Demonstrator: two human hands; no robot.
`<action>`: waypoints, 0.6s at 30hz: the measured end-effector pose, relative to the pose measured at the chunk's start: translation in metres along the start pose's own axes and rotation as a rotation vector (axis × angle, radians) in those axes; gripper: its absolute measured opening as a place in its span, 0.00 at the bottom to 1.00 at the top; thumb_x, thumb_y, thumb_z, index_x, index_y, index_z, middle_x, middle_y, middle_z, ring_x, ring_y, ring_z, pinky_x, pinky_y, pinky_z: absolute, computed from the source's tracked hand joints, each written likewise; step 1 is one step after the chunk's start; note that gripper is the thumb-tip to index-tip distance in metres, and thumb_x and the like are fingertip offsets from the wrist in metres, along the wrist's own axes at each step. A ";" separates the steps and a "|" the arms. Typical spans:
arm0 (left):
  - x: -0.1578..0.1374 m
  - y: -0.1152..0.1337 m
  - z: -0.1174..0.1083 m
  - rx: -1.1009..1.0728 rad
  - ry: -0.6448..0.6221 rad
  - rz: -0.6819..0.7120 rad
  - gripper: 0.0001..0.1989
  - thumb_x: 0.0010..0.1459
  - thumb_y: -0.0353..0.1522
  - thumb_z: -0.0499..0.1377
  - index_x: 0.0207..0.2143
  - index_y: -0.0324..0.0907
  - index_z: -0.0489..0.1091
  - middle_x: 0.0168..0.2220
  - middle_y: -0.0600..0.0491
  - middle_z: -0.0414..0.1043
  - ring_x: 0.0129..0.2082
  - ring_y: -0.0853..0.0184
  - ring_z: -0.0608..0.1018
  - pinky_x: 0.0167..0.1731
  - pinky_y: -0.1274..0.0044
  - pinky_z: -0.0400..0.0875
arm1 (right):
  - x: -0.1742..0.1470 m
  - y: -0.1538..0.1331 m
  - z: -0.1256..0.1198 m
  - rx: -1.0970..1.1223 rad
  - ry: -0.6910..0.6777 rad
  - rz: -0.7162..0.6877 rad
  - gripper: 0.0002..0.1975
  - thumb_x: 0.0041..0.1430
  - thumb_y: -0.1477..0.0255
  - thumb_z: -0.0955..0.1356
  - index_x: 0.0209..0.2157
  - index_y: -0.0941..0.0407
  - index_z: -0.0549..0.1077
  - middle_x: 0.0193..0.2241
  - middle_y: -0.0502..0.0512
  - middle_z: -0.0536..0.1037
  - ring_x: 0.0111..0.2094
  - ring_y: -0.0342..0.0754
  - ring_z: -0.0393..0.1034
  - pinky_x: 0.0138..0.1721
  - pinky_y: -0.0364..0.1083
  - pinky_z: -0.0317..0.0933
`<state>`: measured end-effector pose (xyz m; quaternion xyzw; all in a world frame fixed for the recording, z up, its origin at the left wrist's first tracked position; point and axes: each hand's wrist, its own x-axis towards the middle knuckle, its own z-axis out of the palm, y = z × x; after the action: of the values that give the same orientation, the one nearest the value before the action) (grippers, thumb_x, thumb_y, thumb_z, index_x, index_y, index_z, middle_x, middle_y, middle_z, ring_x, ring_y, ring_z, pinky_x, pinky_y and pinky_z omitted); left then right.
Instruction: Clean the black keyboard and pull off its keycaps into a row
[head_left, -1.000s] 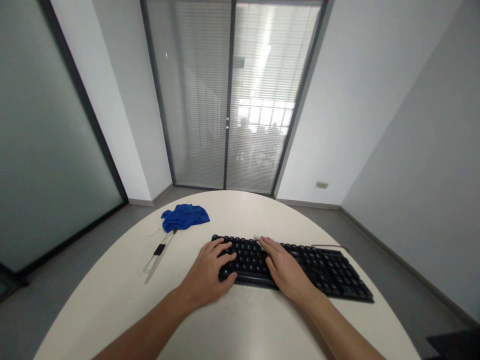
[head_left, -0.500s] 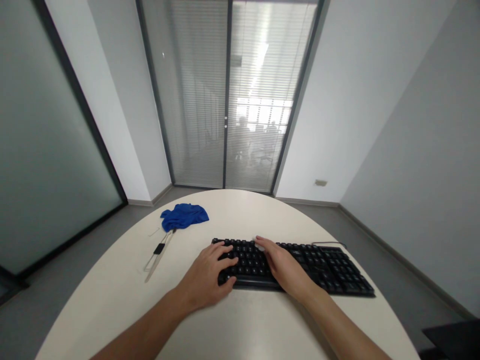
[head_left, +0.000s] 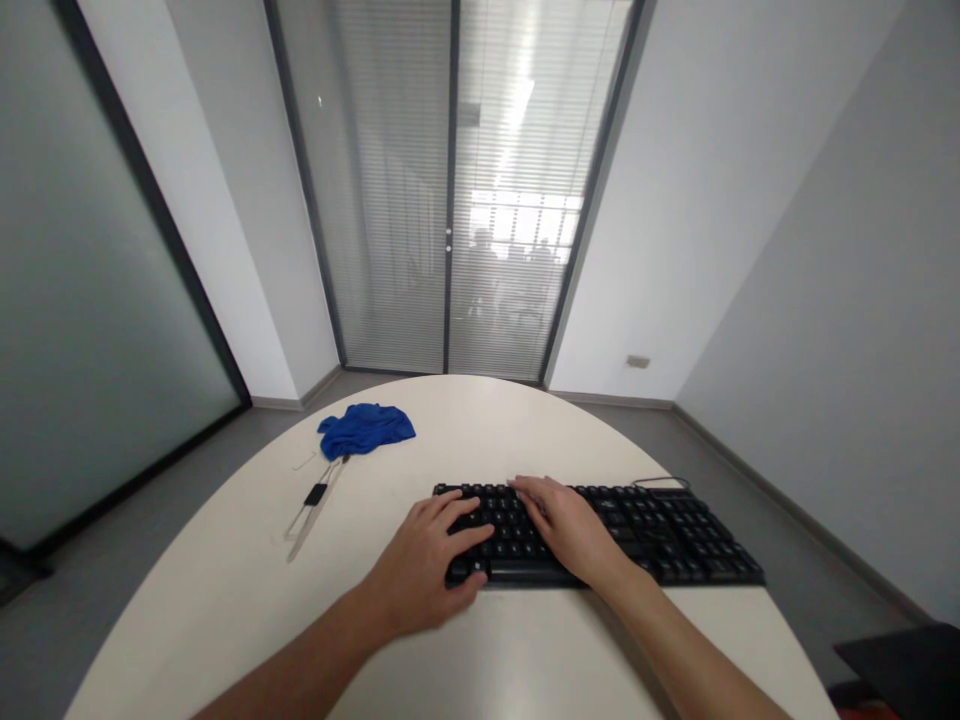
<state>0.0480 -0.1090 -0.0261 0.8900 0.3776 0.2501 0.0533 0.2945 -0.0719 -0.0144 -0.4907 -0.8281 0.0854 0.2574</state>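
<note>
A black keyboard [head_left: 652, 535] lies across the pale table, its keys facing up. My left hand [head_left: 431, 560] rests on its left end, the fingers spread over the keys and the thumb by the near edge. Nothing is held between those fingers. Over the keys left of the keyboard's middle, my right hand [head_left: 566, 525] is closed, fingers pressed together and pointing left. A small pale bit shows at its fingertips, but the hand hides what it is. Part of the keyboard is covered by both hands.
At the table's [head_left: 480, 420] far left lies a crumpled blue cloth [head_left: 366, 430]. Beside it are a slim tool with a black sleeve [head_left: 316, 494] and a thin bent wire [head_left: 305, 461]. A cable [head_left: 660, 481] shows behind the keyboard. A dark object [head_left: 900, 665] stands at lower right.
The keyboard has shifted slightly right, and my left hand has moved right with it. My right hand has turned flatter over the keys, its fingertips staying near the back row.
</note>
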 end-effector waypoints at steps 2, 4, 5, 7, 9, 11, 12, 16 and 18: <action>0.001 0.000 -0.001 -0.001 0.003 0.003 0.26 0.53 0.34 0.63 0.56 0.51 0.70 0.62 0.47 0.66 0.62 0.50 0.66 0.59 0.52 0.62 | -0.003 -0.001 -0.001 0.000 -0.047 -0.035 0.19 0.67 0.75 0.60 0.55 0.58 0.73 0.55 0.62 0.76 0.57 0.54 0.69 0.61 0.58 0.60; 0.001 0.000 -0.002 -0.002 0.005 0.005 0.26 0.53 0.34 0.64 0.56 0.51 0.71 0.61 0.48 0.66 0.61 0.50 0.66 0.58 0.53 0.62 | -0.007 0.001 -0.004 0.008 -0.094 -0.079 0.22 0.65 0.76 0.60 0.59 0.59 0.69 0.60 0.64 0.70 0.62 0.55 0.63 0.64 0.59 0.56; 0.002 0.000 -0.002 -0.001 0.003 0.006 0.26 0.52 0.34 0.64 0.56 0.51 0.71 0.61 0.48 0.67 0.61 0.50 0.66 0.58 0.53 0.62 | -0.009 0.003 -0.007 0.022 -0.115 -0.098 0.24 0.64 0.77 0.60 0.61 0.60 0.66 0.62 0.64 0.68 0.64 0.54 0.61 0.65 0.58 0.56; 0.002 -0.001 -0.003 0.006 -0.007 0.010 0.26 0.52 0.34 0.64 0.56 0.51 0.71 0.61 0.48 0.67 0.61 0.50 0.66 0.59 0.53 0.61 | -0.012 0.007 -0.012 0.061 -0.151 -0.119 0.26 0.64 0.79 0.60 0.64 0.60 0.62 0.62 0.64 0.67 0.63 0.52 0.62 0.64 0.57 0.58; 0.002 -0.002 -0.002 0.010 -0.012 0.015 0.26 0.52 0.34 0.64 0.56 0.51 0.70 0.61 0.48 0.66 0.61 0.50 0.66 0.59 0.53 0.61 | -0.011 0.009 -0.018 0.090 -0.159 -0.107 0.25 0.65 0.80 0.59 0.62 0.59 0.63 0.59 0.63 0.71 0.60 0.51 0.67 0.61 0.56 0.61; 0.001 -0.003 -0.002 0.007 -0.006 0.021 0.27 0.53 0.34 0.64 0.56 0.51 0.70 0.61 0.48 0.66 0.61 0.50 0.66 0.59 0.53 0.60 | -0.009 0.009 -0.022 0.090 -0.130 -0.096 0.21 0.65 0.79 0.60 0.58 0.57 0.69 0.55 0.62 0.76 0.56 0.52 0.71 0.58 0.55 0.64; 0.001 -0.004 -0.002 0.003 -0.001 0.026 0.27 0.53 0.34 0.64 0.56 0.52 0.70 0.61 0.48 0.66 0.61 0.50 0.66 0.59 0.53 0.61 | -0.007 0.007 -0.023 0.082 -0.107 -0.096 0.19 0.65 0.78 0.61 0.55 0.56 0.72 0.52 0.61 0.77 0.54 0.53 0.72 0.57 0.55 0.65; 0.002 -0.004 -0.002 -0.013 0.018 0.033 0.26 0.52 0.34 0.64 0.56 0.52 0.70 0.61 0.49 0.67 0.61 0.50 0.67 0.59 0.53 0.61 | -0.001 0.002 -0.021 0.051 -0.029 -0.105 0.16 0.66 0.77 0.63 0.50 0.52 0.77 0.45 0.57 0.81 0.48 0.54 0.74 0.51 0.53 0.68; 0.004 -0.005 -0.003 -0.013 0.020 0.028 0.27 0.51 0.33 0.65 0.55 0.52 0.71 0.61 0.49 0.67 0.61 0.50 0.67 0.60 0.53 0.61 | 0.000 0.000 -0.018 0.030 -0.012 -0.095 0.16 0.66 0.77 0.63 0.51 0.53 0.77 0.43 0.57 0.81 0.46 0.54 0.74 0.50 0.52 0.68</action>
<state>0.0452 -0.1034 -0.0231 0.8922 0.3639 0.2622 0.0519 0.3041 -0.0741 0.0012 -0.4464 -0.8506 0.0884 0.2634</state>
